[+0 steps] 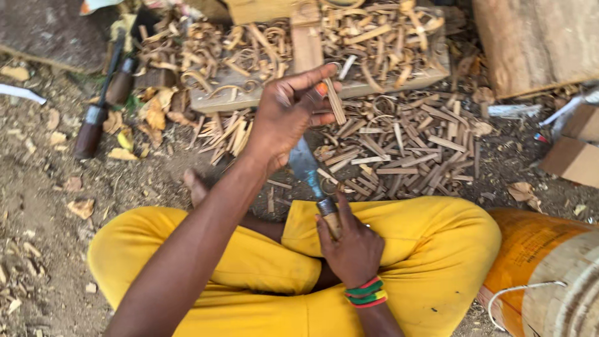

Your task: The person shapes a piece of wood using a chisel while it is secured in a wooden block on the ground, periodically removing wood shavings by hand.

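Above the crossed legs in yellow trousers (262, 262), the right hand (350, 246) grips the wooden handle of a chisel (307, 167), blade pointing up and away. Closed around the blade's upper end, the left hand (288, 112) also pinches a thin wood strip (335, 103). Beyond, a flat wooden board (349, 90) carries a heap of curled shavings (374, 37). Two dark-handled tools (103, 103) lie on the dirt at left.
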